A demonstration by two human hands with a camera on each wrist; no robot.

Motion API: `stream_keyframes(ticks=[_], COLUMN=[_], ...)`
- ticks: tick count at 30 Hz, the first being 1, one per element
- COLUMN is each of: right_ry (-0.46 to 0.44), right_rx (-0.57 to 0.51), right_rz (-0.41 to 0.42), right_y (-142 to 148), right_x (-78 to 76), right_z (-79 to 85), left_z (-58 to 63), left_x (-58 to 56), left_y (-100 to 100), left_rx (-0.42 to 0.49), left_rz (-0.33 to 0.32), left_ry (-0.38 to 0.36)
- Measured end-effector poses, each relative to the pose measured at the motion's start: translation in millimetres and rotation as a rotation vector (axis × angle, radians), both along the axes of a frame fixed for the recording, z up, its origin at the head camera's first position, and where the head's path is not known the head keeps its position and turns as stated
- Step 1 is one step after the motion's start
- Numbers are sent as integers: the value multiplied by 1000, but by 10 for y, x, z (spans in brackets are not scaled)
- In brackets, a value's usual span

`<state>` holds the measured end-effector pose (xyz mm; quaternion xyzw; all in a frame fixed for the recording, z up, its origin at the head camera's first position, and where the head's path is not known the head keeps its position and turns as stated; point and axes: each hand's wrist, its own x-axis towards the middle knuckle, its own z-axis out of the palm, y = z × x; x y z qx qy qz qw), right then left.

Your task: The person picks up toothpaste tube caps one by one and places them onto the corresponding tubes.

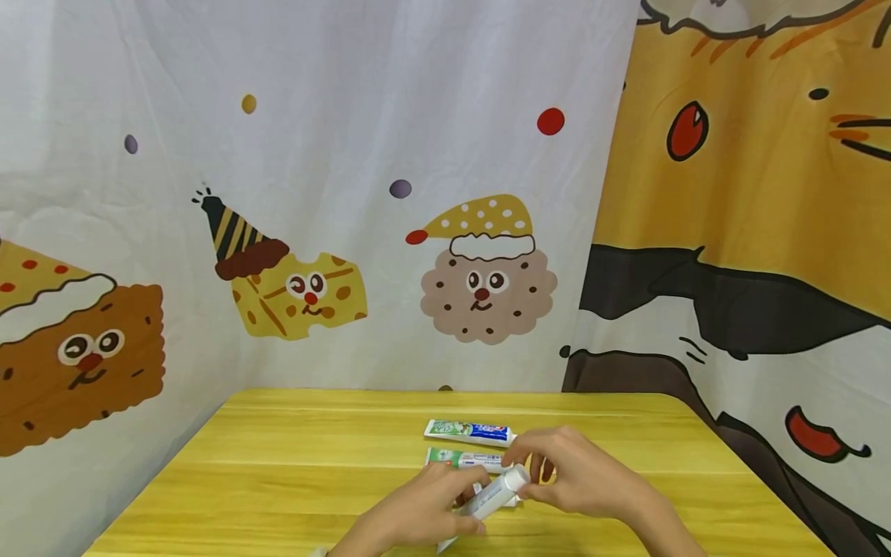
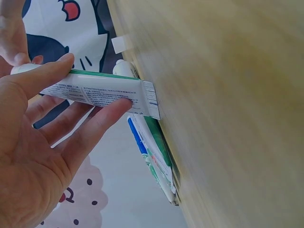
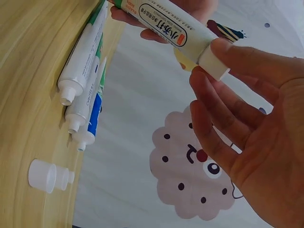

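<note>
My left hand (image 1: 425, 507) holds a white toothpaste tube (image 2: 104, 92) between thumb and fingers, tilted above the table with its crimped end lower. Green edging and dark print show on the tube. At its upper end, the thumb and index finger of my right hand (image 1: 578, 472) pinch the white cap (image 3: 214, 64); the other fingers are loosely bent. Beyond the hands lie a blue-and-green toothpaste tube (image 1: 480, 433), a green-and-white toothpaste tube (image 1: 480, 462) and a third toothpaste tube (image 3: 78, 71), mostly hidden in the head view. Their nozzles are bare in the right wrist view.
Three loose white items that look like caps stand in a row on the table: a near cap (image 3: 42, 175), a middle cap (image 3: 61, 177) and a far cap (image 3: 71, 177). Behind the yellow wooden table (image 1: 278, 464) hangs a cartoon-printed curtain (image 1: 334, 155).
</note>
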<state>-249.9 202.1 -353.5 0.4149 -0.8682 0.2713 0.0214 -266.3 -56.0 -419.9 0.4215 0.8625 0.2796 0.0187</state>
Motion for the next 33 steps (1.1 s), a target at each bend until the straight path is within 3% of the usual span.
stream_keyframes(ticks=[10,16,25,33], right_ry=[-11,-48,-58,-108], right_rx=[19,14,64,37], right_rz=[-30,-4,-49,-59], right_y=[3,-11,-12,-1], right_x=[-14,-26,-31,-32], right_z=[-24,-45,-48,-44], left_z=[3,20,25,23], left_x=[-8,16,22,20], left_y=[9,9,18,16], left_rx=[-4,-12,-10,-17], left_rz=[7,9,9,11], left_ry=[-38,-26,-26,-4])
